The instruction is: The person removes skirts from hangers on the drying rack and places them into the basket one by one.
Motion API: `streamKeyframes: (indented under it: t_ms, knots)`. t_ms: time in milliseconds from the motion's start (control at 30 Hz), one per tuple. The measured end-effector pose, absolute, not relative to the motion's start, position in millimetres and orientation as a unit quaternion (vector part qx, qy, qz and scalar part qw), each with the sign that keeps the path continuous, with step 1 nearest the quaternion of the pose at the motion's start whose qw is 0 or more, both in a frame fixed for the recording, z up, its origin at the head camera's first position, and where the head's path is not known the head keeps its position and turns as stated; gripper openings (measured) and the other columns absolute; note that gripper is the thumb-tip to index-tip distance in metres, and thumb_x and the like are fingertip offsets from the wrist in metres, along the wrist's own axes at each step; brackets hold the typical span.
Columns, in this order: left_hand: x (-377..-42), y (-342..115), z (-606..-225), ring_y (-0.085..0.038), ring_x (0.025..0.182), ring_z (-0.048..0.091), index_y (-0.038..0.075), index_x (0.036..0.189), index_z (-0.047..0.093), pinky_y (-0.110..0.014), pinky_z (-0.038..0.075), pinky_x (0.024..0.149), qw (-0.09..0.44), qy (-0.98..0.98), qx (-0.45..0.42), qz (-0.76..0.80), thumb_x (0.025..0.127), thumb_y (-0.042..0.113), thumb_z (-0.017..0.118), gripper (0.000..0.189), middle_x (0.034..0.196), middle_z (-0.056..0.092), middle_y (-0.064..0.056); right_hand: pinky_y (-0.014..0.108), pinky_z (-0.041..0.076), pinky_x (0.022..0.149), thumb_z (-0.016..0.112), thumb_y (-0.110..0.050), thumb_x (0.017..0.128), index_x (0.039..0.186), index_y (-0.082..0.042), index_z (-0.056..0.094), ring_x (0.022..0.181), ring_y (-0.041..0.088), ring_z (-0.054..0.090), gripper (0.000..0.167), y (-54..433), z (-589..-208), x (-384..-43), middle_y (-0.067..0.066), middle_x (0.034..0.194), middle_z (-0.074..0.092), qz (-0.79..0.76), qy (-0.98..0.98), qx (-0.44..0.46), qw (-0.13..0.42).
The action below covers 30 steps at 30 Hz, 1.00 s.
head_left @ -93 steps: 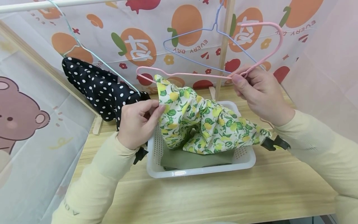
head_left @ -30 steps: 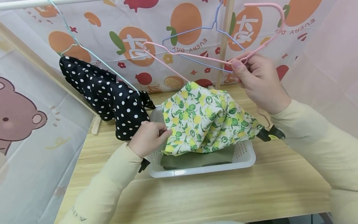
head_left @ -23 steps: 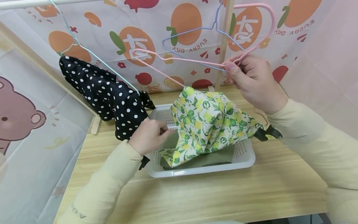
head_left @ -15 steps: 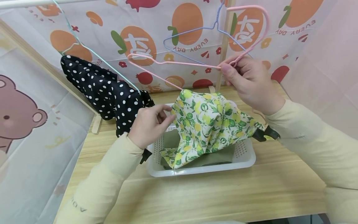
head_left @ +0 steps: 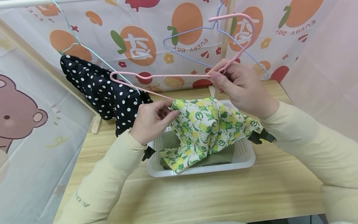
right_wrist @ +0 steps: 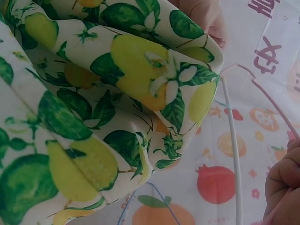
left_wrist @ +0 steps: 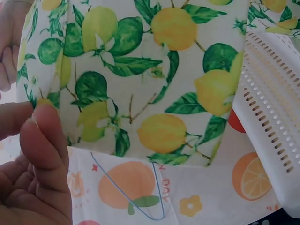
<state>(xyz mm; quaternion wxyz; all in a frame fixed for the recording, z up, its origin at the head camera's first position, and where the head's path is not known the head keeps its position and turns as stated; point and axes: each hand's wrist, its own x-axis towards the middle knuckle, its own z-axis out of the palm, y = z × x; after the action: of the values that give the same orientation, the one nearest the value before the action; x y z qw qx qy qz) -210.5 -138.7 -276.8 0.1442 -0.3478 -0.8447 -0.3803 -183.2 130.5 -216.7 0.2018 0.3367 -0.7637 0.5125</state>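
Observation:
My right hand (head_left: 240, 87) pinches the pink clothes hanger (head_left: 179, 75) at its neck, just below the hook. The hanger's lower bar runs into a white lemon-print garment (head_left: 195, 124), which drapes over the basket; the far part of the bar is hidden inside the cloth. At the garment's upper left edge, my left hand (head_left: 152, 121) pinches the fabric between thumb and index finger. In the left wrist view, the lemon-print cloth (left_wrist: 140, 93) spreads flat beside the thumb. The right wrist view shows the same cloth in folds, with the hanger beside it.
A white perforated basket (head_left: 201, 170) with folded olive-green cloth (head_left: 170, 139) stands on the wooden table (head_left: 218, 196). Left hangs a black polka-dot garment (head_left: 100, 87) on a mint hanger (head_left: 95, 56). A blue hanger (head_left: 190, 30) hangs behind by a wooden post (head_left: 223, 46).
My left hand lets go of the garment's lower left edge, rises and pinches it higher up. My right hand moves left and down with the pink hanger; more of its bar shows outside the cloth than at first.

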Motion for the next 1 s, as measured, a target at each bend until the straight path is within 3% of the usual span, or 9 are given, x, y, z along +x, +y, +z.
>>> streamKeyframes:
  t_ms: [167,567,1000]
  knots:
    - [-207.9,-143.7,-278.3,-0.005,0.050,0.055,0.006,0.087,0.070,-0.020,0.046,0.043,0.139,-0.834,-0.352,-0.402,0.088,0.014,0.071,0.008,0.064,0.063,0.000,0.026,0.029,0.046,0.052,-0.001,0.097,0.100,0.001,0.065,0.055,0.016,0.042,0.013,129.5,-216.8,-184.1,0.004,0.066,0.052,0.498,-0.773,0.334,0.207]
    - [-206.2,-148.2,-282.5,-0.007,0.055,0.061,-0.002,0.089,0.071,-0.017,0.052,0.050,0.185,-0.783,-0.389,-0.448,0.085,-0.001,0.071,0.005,0.071,0.068,-0.005,0.025,0.028,0.044,0.053,-0.003,0.098,0.099,-0.001,0.065,0.053,0.014,0.042,0.012,129.2,-219.2,-186.0,0.001,0.065,0.052,0.478,-0.785,0.332,0.214]
    - [-208.0,-149.5,-284.0,-0.014,0.065,0.067,-0.001,0.094,0.071,-0.021,0.055,0.059,0.212,-0.756,-0.389,-0.482,0.086,-0.003,0.069,0.009,0.080,0.071,-0.008,0.025,0.027,0.044,0.052,-0.004,0.098,0.099,-0.003,0.066,0.052,0.013,0.040,0.014,132.2,-223.5,-187.4,0.000,0.064,0.052,0.460,-0.799,0.318,0.219]
